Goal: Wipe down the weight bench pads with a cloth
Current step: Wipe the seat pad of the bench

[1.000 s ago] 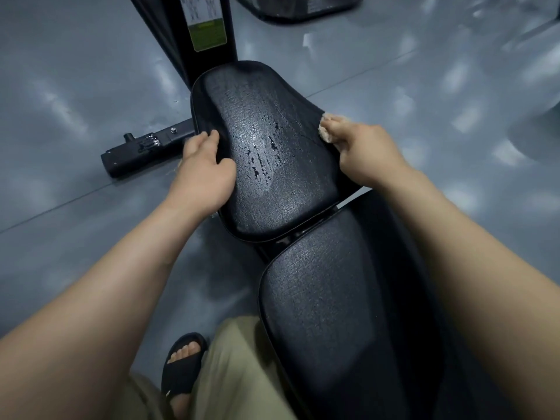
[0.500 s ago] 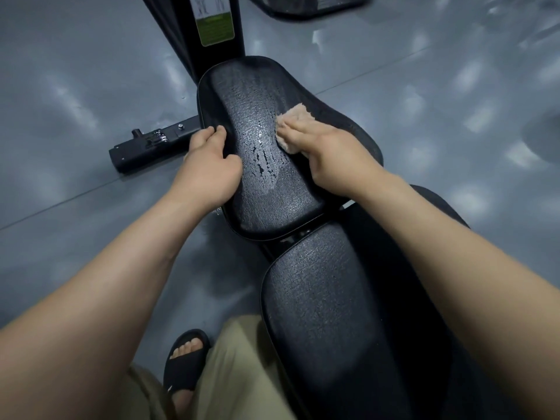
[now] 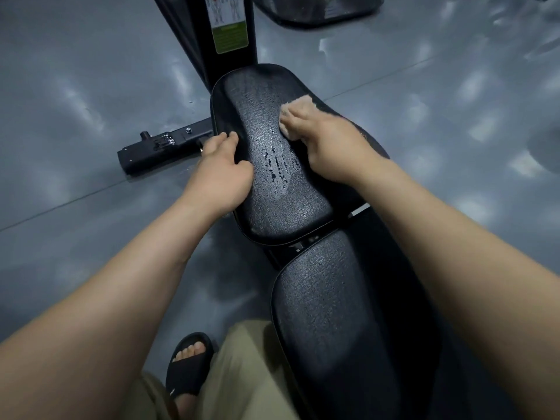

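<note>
The seat pad (image 3: 285, 189) is covered in black grained vinyl, cracked and flaking at the middle, where a glossy patch is seen. The back pad (image 3: 327, 313) is clad in the same pebbled vinyl, matt and unbroken. The cloth (image 3: 303, 102) is made of pale, fuzzy fabric. The floor (image 3: 91, 86) is coated smooth grey with a dull sheen. The bar (image 3: 157, 148) is formed of black-painted metal. The sandal (image 3: 188, 368) is finished smooth, matt black.
</note>
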Demonstrator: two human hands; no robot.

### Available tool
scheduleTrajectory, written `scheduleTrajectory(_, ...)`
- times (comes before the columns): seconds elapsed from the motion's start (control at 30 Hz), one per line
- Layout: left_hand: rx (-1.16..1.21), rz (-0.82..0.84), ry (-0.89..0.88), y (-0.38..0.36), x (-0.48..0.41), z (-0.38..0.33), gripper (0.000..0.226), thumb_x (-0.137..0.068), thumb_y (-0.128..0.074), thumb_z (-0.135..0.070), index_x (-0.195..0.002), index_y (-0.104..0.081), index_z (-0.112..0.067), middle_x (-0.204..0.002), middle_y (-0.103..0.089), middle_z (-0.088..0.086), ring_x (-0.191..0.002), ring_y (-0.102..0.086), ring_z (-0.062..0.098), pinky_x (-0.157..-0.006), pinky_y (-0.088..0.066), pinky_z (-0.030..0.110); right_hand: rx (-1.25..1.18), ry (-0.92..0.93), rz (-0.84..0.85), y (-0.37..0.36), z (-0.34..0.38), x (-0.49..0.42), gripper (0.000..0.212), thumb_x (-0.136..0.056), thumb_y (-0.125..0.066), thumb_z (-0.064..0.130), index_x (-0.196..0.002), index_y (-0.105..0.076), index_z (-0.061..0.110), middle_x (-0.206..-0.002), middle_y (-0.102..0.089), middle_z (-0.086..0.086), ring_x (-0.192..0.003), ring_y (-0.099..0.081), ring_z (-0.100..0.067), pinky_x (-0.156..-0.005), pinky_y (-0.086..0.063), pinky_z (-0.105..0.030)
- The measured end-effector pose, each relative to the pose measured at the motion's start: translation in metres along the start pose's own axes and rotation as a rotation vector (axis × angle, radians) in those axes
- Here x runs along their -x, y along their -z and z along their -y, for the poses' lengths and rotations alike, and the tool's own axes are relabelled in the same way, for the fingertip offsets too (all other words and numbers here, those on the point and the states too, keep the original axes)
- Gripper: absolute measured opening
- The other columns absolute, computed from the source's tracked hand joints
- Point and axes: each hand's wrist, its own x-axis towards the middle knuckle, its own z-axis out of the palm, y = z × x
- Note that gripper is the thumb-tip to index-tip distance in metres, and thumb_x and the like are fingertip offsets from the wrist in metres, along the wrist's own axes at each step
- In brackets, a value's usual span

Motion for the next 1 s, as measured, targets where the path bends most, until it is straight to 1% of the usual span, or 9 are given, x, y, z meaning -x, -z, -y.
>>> scheduleTrajectory(0.1, 0.013, 0.018, -0.003, 0.000, 0.000, 0.002, 0.070, -0.094, -0.047, -0.025, -0.160, -0.027, -0.015, -0.168, -0.015, 0.003, -0.154, -0.016, 0.019, -0.123, -0.009, 0.025, 0.048, -0.012, -0.024, -0.005, 0.004, 0.014, 0.056, -0.091, -0.046, 0.008, -0.145, -0.054, 0.021, -0.156, -0.045, 0.002, -0.141, -0.046, -0.022, -0.112, -0.041, -0.033)
scheduleTrajectory(0.27, 0.026, 0.036, 0.019, 0.002, 0.002, 0.000, 0.090, -0.073, -0.037, -0.038, -0.160, -0.028, -0.017, -0.166, -0.016, 0.001, -0.153, -0.018, 0.020, -0.122, -0.010, 0.026, 0.078, -0.041, 0.057, 0.004, -0.004, -0.027, 0.065, -0.084, -0.047, -0.002, -0.142, -0.052, 0.026, -0.152, -0.048, 0.004, -0.131, -0.053, -0.029, -0.099, -0.049, -0.036)
scheduleTrajectory(0.33, 0.030, 0.039, 0.014, 0.003, 0.001, 0.000, 0.082, -0.082, -0.044, -0.036, -0.160, -0.027, -0.017, -0.167, -0.016, 0.002, -0.154, -0.017, 0.019, -0.122, -0.010, 0.025, 0.102, -0.090, 0.086, 0.008, -0.005, -0.050, 0.064, -0.083, -0.047, -0.001, -0.137, -0.048, 0.033, -0.150, -0.048, 0.005, -0.123, -0.057, -0.033, -0.088, -0.044, -0.031)
scheduleTrajectory(0.47, 0.018, 0.021, -0.010, 0.003, 0.000, 0.002, 0.067, -0.097, -0.049, -0.019, -0.160, -0.026, -0.014, -0.166, -0.015, 0.003, -0.153, -0.016, 0.014, -0.114, -0.009, 0.016, 0.101, -0.185, 0.086, 0.009, -0.003, -0.070, 0.064, -0.088, -0.048, 0.002, -0.147, -0.047, 0.027, -0.157, -0.041, 0.007, -0.129, -0.053, -0.031, -0.098, -0.042, -0.031)
scheduleTrajectory(0.6, 0.034, 0.008, -0.014, 0.004, 0.000, 0.004, 0.066, -0.096, -0.051, -0.019, -0.159, -0.030, -0.015, -0.162, -0.020, 0.002, -0.149, -0.024, 0.012, -0.105, -0.011, 0.010, 0.065, -0.027, 0.004, 0.003, 0.012, -0.043, 0.053, -0.090, -0.044, 0.012, -0.140, -0.055, 0.024, -0.149, -0.050, 0.004, -0.126, -0.056, -0.029, -0.094, -0.045, -0.028)
scheduleTrajectory(0.7, 0.034, -0.002, -0.006, 0.007, 0.000, 0.006, 0.065, -0.095, -0.056, -0.021, -0.156, -0.035, -0.018, -0.156, -0.025, 0.001, -0.140, -0.035, 0.011, -0.103, -0.016, 0.009, 0.026, 0.108, -0.040, -0.006, 0.027, -0.012, 0.057, -0.089, -0.032, 0.018, -0.140, -0.059, 0.022, -0.151, -0.051, 0.002, -0.131, -0.055, -0.026, -0.102, -0.049, -0.034)
scheduleTrajectory(0.87, 0.041, 0.028, 0.010, 0.014, 0.000, 0.007, 0.063, -0.094, -0.060, -0.027, -0.154, -0.038, -0.027, -0.142, -0.029, 0.000, -0.108, -0.048, 0.013, -0.100, -0.029, 0.014, 0.110, 0.020, 0.040, -0.004, 0.016, -0.040, 0.067, -0.084, -0.047, 0.004, -0.144, -0.051, 0.032, -0.154, -0.047, 0.005, -0.129, -0.057, -0.032, -0.100, -0.051, -0.043)
scheduleTrajectory(0.93, 0.018, 0.043, 0.009, 0.016, 0.002, 0.008, 0.064, -0.096, -0.059, -0.027, -0.155, -0.036, -0.028, -0.141, -0.031, 0.002, -0.101, -0.046, 0.012, -0.095, -0.027, 0.012, 0.129, -0.034, 0.076, 0.000, 0.013, -0.069, 0.060, -0.084, -0.048, 0.004, -0.138, -0.050, 0.031, -0.143, -0.052, 0.003, -0.118, -0.060, -0.035, -0.091, -0.052, -0.040)
scheduleTrajectory(1.0, 0.001, 0.045, -0.003, 0.017, 0.004, 0.007, 0.064, -0.096, -0.058, -0.027, -0.156, -0.035, -0.026, -0.144, -0.033, 0.005, -0.100, -0.046, 0.012, -0.094, -0.027, 0.011, 0.146, -0.076, 0.081, 0.003, 0.015, -0.091, 0.044, -0.092, -0.046, 0.007, -0.133, -0.053, 0.023, -0.138, -0.055, -0.001, -0.122, -0.056, -0.032, -0.090, -0.044, -0.036)
